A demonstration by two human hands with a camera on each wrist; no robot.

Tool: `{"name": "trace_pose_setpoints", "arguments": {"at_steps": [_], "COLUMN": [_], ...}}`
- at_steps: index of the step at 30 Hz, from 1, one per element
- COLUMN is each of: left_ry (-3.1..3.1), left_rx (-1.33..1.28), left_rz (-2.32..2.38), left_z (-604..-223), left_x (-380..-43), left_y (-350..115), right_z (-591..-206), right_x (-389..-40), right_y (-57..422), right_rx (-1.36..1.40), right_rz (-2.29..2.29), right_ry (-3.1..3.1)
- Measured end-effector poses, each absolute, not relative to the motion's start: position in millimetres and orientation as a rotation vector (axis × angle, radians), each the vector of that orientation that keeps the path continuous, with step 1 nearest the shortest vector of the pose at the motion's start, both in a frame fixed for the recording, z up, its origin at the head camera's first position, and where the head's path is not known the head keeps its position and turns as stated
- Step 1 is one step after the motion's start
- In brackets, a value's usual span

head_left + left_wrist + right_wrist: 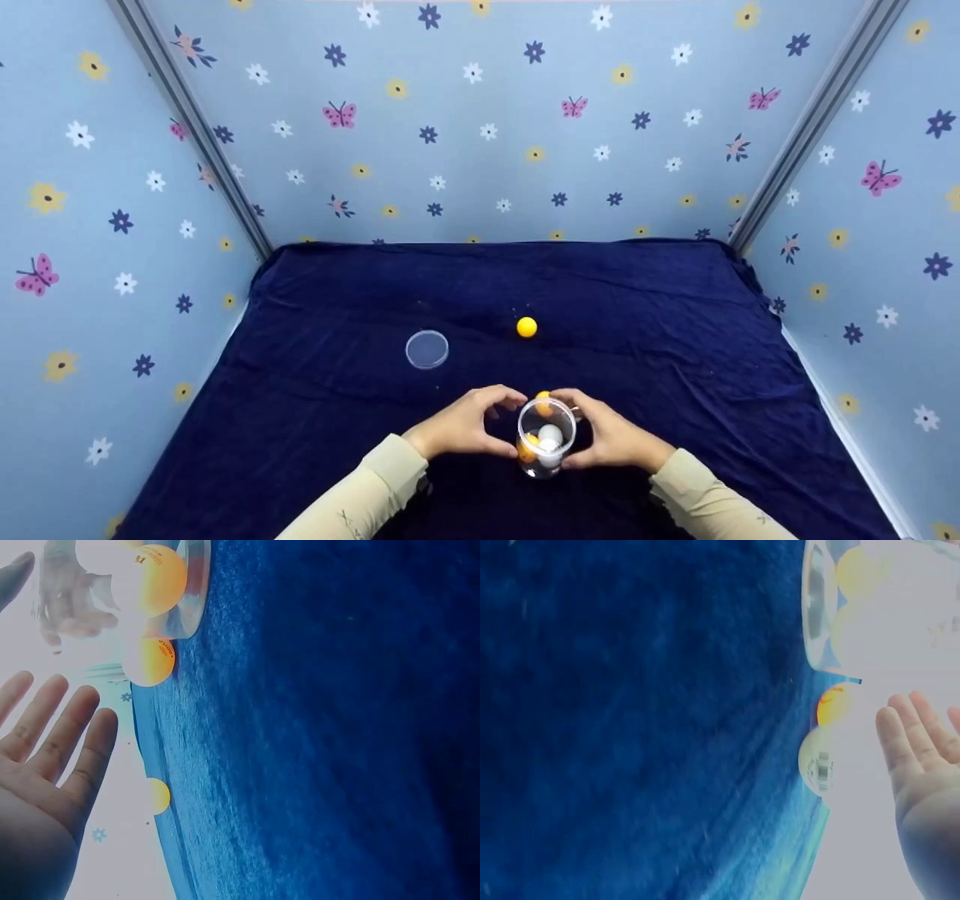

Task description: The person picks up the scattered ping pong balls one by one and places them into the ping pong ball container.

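A clear plastic jar (546,435) stands upright without a lid on the cloth, with white and orange ping-pong balls inside. On its left side is my left hand (472,424), fingers spread and fairly straight in the left wrist view, thumb tip close to the wall. My right hand (611,435) is on the other side, its fingers extended and its thumb at the jar's lower wall; whether it touches cannot be told. Just behind the jar sits an orange ball (155,661). Beside that, a white ball (814,761) with printed marks shows in the right wrist view.
Farther back on the dark blue cloth (315,442) lies a yellow-orange ball (526,327). To its left is a round clear lid (427,349). Flower-patterned walls (480,150) enclose the back and both sides.
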State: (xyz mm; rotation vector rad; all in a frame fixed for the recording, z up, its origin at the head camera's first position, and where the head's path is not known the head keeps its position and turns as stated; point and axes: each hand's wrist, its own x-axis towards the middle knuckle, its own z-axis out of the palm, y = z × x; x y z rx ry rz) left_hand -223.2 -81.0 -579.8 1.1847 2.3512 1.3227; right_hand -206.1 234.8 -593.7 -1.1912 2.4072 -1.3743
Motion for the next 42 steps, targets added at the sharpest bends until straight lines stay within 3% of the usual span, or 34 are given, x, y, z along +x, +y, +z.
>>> {"name": "trace_pose_setpoints", "arguments": {"at_steps": [22,42], "left_ry": [2.291,2.489], "left_rx": [1.215,1.289], "left_rz": [1.438,1.348], "left_z": [-596.7,-604.1], "left_x": [-215.1,-210.2], "left_y": [-50.8,-40.1], "right_z": [-591.3,-610.4], "right_x": [-219.7,-235.1], "right_y": [258.3,266.3], "right_rx": [-1.059,-0.949], "right_rz": [-1.391,-1.287], "right_ry": [2.809,2.786]}}
